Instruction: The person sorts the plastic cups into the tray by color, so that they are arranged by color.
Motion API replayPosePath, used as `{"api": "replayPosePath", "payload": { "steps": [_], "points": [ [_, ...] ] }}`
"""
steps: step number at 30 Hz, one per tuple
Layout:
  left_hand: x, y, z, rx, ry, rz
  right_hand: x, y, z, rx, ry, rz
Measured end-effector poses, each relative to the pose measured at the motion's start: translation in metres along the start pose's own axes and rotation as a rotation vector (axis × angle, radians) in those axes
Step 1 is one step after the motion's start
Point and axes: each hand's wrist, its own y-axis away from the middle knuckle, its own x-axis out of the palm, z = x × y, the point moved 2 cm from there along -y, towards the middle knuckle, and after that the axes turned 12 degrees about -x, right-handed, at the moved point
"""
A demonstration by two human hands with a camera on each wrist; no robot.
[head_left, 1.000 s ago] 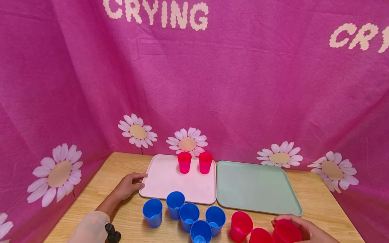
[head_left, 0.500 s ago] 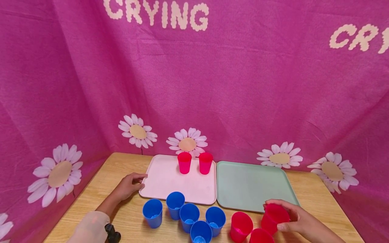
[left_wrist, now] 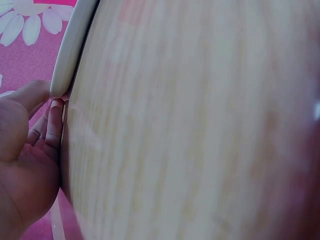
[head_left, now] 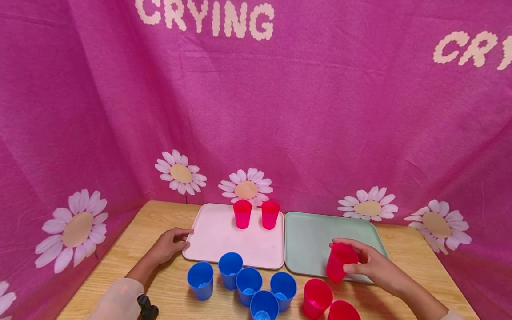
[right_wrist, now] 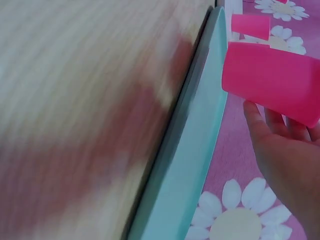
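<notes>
My right hand grips a red cup above the front edge of the green tray. In the right wrist view that hand has its fingers against the side of the red cup. At the pink tray's left edge, my left hand touches the rim with thumb and fingers. The left wrist view shows the left hand at the tray's corner. Two red cups stand upright at the back of the pink tray.
Several blue cups stand upright on the wooden table before the pink tray. Two more red cups are to their right, near the front. A pink cloth with white flowers hangs behind the table.
My right hand has carried the red cup left and forward, from beside the other red cups to above the green tray's front edge. The left hand has stayed at the pink tray.
</notes>
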Motion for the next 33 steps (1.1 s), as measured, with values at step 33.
{"api": "replayPosePath", "payload": {
  "steps": [33],
  "points": [
    [0.001,0.000,0.003,-0.014,-0.005,-0.012,0.049,-0.129,-0.012,-0.003,0.025,-0.022]
  ]
}}
